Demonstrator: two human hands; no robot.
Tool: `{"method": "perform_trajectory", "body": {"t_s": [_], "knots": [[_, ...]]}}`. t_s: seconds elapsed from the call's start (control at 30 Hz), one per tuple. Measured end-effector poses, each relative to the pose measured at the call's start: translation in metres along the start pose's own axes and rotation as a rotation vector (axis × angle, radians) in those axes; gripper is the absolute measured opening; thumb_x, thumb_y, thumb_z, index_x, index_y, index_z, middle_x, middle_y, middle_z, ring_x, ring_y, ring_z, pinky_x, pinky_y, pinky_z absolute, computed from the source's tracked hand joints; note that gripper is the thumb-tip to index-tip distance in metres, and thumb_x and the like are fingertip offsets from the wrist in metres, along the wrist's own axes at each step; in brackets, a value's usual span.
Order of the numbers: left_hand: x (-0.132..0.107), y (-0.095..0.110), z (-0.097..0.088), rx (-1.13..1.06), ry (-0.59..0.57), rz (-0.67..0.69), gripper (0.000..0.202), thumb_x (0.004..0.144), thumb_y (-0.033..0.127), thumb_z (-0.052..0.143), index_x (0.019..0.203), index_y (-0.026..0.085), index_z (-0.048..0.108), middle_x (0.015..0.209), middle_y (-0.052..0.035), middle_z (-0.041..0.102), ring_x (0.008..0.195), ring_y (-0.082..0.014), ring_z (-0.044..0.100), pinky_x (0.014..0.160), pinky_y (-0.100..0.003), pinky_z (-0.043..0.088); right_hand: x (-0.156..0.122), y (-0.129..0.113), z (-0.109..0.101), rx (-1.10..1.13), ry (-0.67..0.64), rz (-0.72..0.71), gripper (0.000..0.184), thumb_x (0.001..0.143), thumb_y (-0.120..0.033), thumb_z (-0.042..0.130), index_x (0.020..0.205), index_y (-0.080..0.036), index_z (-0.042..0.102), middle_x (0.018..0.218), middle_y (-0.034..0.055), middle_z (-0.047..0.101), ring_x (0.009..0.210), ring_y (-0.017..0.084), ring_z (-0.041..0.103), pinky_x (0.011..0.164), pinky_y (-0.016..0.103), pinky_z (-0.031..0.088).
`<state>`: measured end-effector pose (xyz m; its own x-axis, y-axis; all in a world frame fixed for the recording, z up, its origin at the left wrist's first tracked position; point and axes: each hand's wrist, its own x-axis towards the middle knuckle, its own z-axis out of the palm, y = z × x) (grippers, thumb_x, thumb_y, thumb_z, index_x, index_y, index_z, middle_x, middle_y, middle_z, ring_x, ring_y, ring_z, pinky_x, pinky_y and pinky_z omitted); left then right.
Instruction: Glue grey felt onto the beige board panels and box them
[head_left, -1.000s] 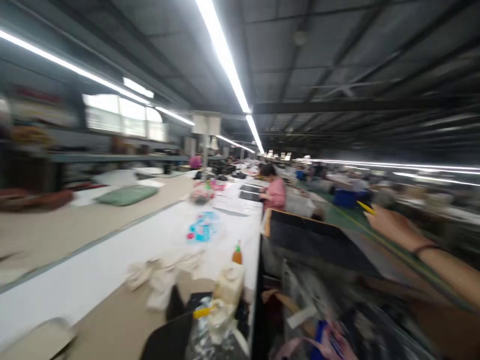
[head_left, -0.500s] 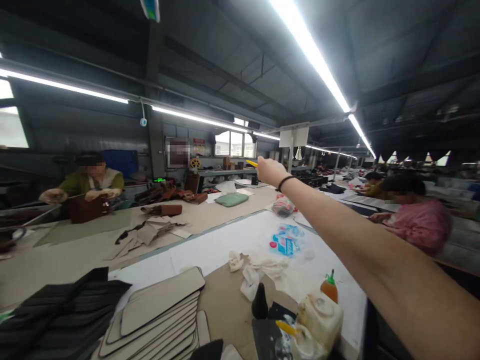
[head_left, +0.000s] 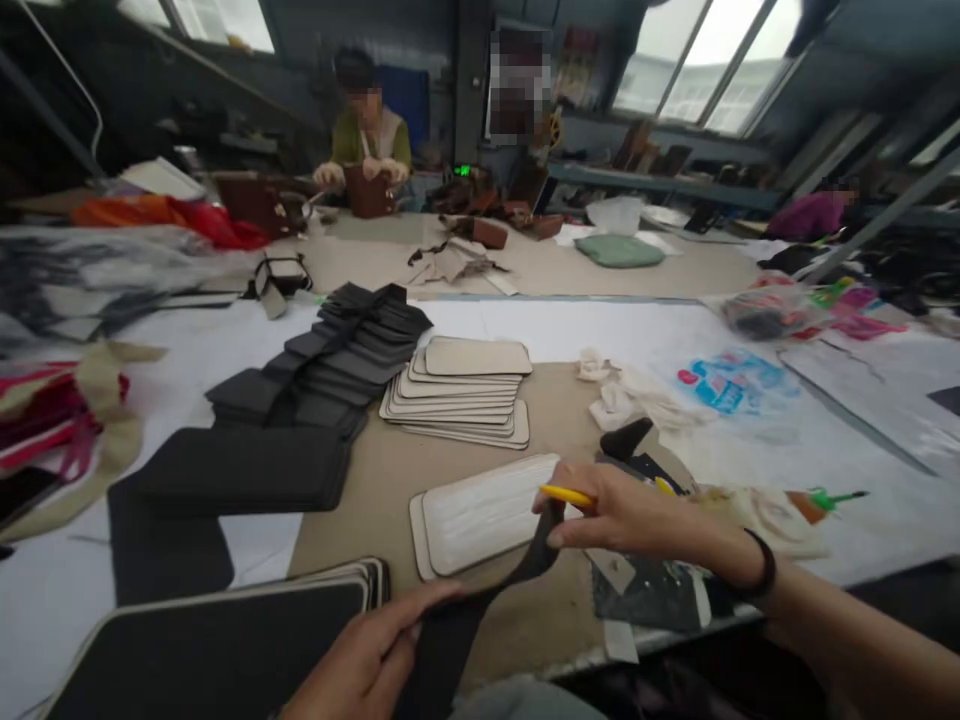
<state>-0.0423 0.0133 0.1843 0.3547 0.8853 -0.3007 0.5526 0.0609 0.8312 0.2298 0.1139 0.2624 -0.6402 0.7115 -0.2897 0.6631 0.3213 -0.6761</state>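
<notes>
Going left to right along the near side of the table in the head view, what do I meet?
Black-topped panel stack, left hand, black piece stretching between the hands, right hand, green-tipped orange bottle.

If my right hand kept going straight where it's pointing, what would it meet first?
Past the black piece it holds, your right hand would likely meet the white-streaked panel, though it might pass above; its height is unclear.
</notes>
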Motion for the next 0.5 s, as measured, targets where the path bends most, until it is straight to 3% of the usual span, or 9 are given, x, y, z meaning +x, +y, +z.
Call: {"method": "perform_trajectory", "body": {"t_s": [0.07, 0.17, 0.3, 0.4, 0.5], "knots": [[0.008, 0.003, 0.0, -0.079, -0.11, 0.005, 0.039, 0.079, 0.023, 0.039, 0.113, 0.028, 0.057, 0.113, 0.0031, 0.06, 0.108, -0.0156, 0.052, 0.096, -0.025, 0.036, -0.01, 0.014, 0.021, 0.038, 0.019, 0.064, 0.023, 0.077, -0.041, 0.053, 0.075, -0.018, 0.054, 0.077, 0.0003, 0.052, 0.072, 0.012, 0.049, 0.067, 0.023, 0.039], [0.018, 0.004, 0.003, -0.176, -0.215, -0.017, 0.036, 0.077, 0.021, 0.041, 0.108, 0.023, 0.059, 0.107, 0.0007, 0.063, 0.101, -0.0155, 0.055, 0.092, -0.024, 0.039, -0.029, 0.034, 0.044, 0.053, 0.147, 0.213, 0.023, 0.079, -0.04, 0.049, 0.068, -0.02, 0.051, 0.075, 0.0007, 0.05, 0.07, 0.014, 0.048, 0.068, 0.026, 0.04], [0.023, -0.015, 0.014, -0.363, -0.342, -0.205, 0.025, 0.073, 0.033, 0.051, 0.084, 0.013, 0.062, 0.076, -0.0016, 0.066, 0.069, -0.0154, 0.059, 0.062, -0.023, 0.047, -0.048, 0.064, 0.067, 0.172, 0.284, 0.486, 0.026, 0.076, -0.045, 0.047, 0.066, -0.021, 0.049, 0.066, -0.0002, 0.051, 0.063, 0.015, 0.048, 0.06, 0.027, 0.041], [0.025, -0.029, 0.025, -0.583, -0.299, -0.377, 0.029, 0.066, 0.04, 0.059, 0.076, 0.012, 0.06, 0.069, -0.0018, 0.065, 0.061, -0.0149, 0.058, 0.055, -0.024, 0.045, -0.049, 0.094, 0.08, 0.239, 0.28, 0.613, 0.03, 0.072, -0.049, 0.047, 0.062, -0.02, 0.047, 0.057, -0.0019, 0.049, 0.055, 0.014, 0.046, 0.052, 0.026, 0.038], [0.031, -0.035, 0.035, -0.788, -0.111, -0.485, 0.036, 0.056, 0.041, 0.069, 0.076, 0.013, 0.06, 0.068, -0.0027, 0.065, 0.065, -0.0161, 0.059, 0.062, -0.026, 0.047, -0.039, 0.127, 0.087, 0.186, 0.312, 0.658, 0.031, 0.07, -0.049, 0.047, 0.058, -0.02, 0.044, 0.053, -0.0023, 0.047, 0.052, 0.013, 0.044, 0.05, 0.025, 0.035]]}}
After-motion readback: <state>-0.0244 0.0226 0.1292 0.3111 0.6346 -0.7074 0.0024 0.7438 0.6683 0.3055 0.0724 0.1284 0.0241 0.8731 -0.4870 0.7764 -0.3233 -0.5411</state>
